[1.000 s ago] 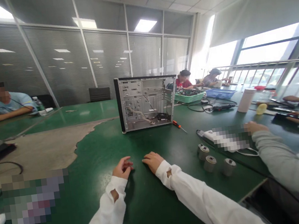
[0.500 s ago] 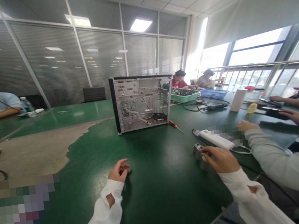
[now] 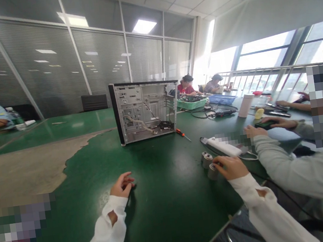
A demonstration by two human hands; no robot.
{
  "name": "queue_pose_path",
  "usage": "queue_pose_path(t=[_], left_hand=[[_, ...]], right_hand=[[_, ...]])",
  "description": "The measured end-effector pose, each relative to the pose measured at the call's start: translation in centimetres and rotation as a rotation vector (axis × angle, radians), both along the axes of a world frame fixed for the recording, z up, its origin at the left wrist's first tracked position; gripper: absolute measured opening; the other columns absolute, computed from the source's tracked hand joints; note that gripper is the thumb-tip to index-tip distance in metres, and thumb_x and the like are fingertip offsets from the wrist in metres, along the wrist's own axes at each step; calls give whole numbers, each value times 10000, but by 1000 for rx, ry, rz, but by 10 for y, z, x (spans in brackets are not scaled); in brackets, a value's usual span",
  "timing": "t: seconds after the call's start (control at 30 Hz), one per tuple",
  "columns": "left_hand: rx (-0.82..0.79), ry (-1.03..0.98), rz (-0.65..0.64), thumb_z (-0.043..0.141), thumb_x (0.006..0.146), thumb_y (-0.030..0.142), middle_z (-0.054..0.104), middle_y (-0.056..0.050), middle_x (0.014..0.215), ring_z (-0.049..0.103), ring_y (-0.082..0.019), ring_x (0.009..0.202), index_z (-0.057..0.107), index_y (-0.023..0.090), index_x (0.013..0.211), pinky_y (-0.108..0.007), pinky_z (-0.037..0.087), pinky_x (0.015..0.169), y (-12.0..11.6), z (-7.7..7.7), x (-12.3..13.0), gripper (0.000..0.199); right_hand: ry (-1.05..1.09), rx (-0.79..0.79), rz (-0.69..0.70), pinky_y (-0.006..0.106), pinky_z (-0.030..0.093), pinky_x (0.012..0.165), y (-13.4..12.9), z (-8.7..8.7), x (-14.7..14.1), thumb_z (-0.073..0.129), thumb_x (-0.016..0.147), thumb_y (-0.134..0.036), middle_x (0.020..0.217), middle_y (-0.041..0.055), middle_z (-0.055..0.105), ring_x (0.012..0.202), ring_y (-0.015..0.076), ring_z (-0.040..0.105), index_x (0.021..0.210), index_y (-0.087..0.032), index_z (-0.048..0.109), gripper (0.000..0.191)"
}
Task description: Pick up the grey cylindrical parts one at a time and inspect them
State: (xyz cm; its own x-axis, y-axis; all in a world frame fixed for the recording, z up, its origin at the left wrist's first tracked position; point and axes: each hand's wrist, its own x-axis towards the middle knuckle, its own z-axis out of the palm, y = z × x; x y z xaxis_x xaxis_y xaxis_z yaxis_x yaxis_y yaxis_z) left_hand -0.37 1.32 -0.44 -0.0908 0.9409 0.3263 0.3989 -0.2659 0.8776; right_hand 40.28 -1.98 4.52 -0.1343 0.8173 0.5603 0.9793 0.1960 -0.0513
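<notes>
My left hand (image 3: 122,185) rests over the green table (image 3: 166,203) with its fingers apart and nothing in them. On the right, my right hand (image 3: 230,166) has its fingertips on a small grey metal cylinder (image 3: 212,172). A second grey cylinder (image 3: 207,160) stands just behind it, beside the fingers. Farther back, an open computer case (image 3: 148,111) stands upright, showing its bare metal inside and some loose cables. An orange screwdriver (image 3: 180,132) lies at the case's right lower corner.
A white power strip (image 3: 222,146) lies beyond my right hand. A person's grey sleeve (image 3: 285,160) reaches in from the right. Green (image 3: 192,104) and blue (image 3: 222,99) baskets, a black cable and a white bottle (image 3: 245,106) stand or lie farther back.
The view has turned slightly right, so things sit farther left. The person on the right now holds a dark object. The cylinder under my right fingers shows more clearly.
</notes>
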Motion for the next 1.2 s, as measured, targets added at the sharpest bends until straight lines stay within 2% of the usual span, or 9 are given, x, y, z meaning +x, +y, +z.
queue_pose_path(t=[0.23, 0.4, 0.47, 0.6, 0.73, 0.83, 0.97, 1.1, 1.2], left_hand=[[-13, -6, 2, 432, 609, 274, 616, -48, 743, 606, -155, 582, 472, 146, 958, -295, 463, 619, 1, -1, -1, 374], [-13, -13, 8, 439, 607, 263, 618, -46, 742, 606, -154, 579, 480, 152, 954, -300, 472, 622, 2, -2, -2, 367], [-9, -22, 9, 441, 606, 258, 620, -45, 740, 605, -152, 577, 483, 153, 948, -297, 477, 616, 2, -2, -1, 361], [-9, -23, 11, 447, 601, 249, 624, -46, 738, 608, -153, 584, 487, 151, 943, -291, 478, 612, 2, -2, -1, 358], [-12, -29, 4, 435, 608, 256, 619, -45, 730, 606, -150, 572, 479, 147, 949, -294, 473, 611, 1, -2, -1, 360], [-14, -39, 9, 435, 606, 247, 618, -45, 721, 605, -149, 571, 478, 143, 946, -293, 470, 609, 1, -2, 0, 358], [-14, -53, 21, 430, 598, 230, 617, -29, 704, 603, -140, 569, 485, 152, 926, -281, 470, 605, -1, 0, 2, 341], [-13, -69, 41, 434, 594, 221, 612, -26, 714, 600, -137, 570, 483, 152, 924, -283, 471, 616, -5, 3, 1, 340], [-1, -76, 77, 438, 594, 205, 609, -35, 735, 592, -133, 584, 481, 145, 939, -276, 471, 612, -7, 7, -1, 353]], right_hand=[[-14, 12, 19, 287, 343, 619, -4, -1, 2, 417, 731, -307, 735, 14, 625, 686, 170, 560, 732, -220, 578, 183], [-33, 97, -55, 315, 400, 657, -10, -4, 25, 467, 671, -297, 965, 66, 577, 871, 227, 522, 934, -206, 552, 292], [-26, 33, -99, 328, 421, 635, -12, -8, 36, 490, 643, -311, 952, 76, 576, 843, 237, 533, 1006, -203, 517, 380], [67, -145, -43, 296, 455, 607, -14, -21, 50, 496, 624, -284, 877, 81, 595, 741, 198, 576, 1078, -159, 454, 473], [192, -123, -87, 321, 462, 615, -31, -26, 44, 479, 635, -295, 817, 68, 597, 699, 204, 586, 1085, -164, 425, 471], [303, -130, -2, 322, 463, 613, -51, -15, 20, 486, 639, -313, 808, 51, 600, 667, 196, 588, 1099, -199, 402, 481], [383, -234, 292, 284, 452, 665, -64, 13, -43, 492, 651, -258, 876, 42, 591, 734, 165, 572, 1121, -228, 382, 484], [353, -349, 621, 253, 427, 698, -35, 32, -124, 532, 627, -214, 874, 28, 578, 764, 145, 545, 1102, -210, 399, 493], [302, -355, 727, 259, 419, 713, 4, 32, -182, 569, 591, -194, 852, 20, 568, 784, 154, 529, 1098, -190, 397, 535]])
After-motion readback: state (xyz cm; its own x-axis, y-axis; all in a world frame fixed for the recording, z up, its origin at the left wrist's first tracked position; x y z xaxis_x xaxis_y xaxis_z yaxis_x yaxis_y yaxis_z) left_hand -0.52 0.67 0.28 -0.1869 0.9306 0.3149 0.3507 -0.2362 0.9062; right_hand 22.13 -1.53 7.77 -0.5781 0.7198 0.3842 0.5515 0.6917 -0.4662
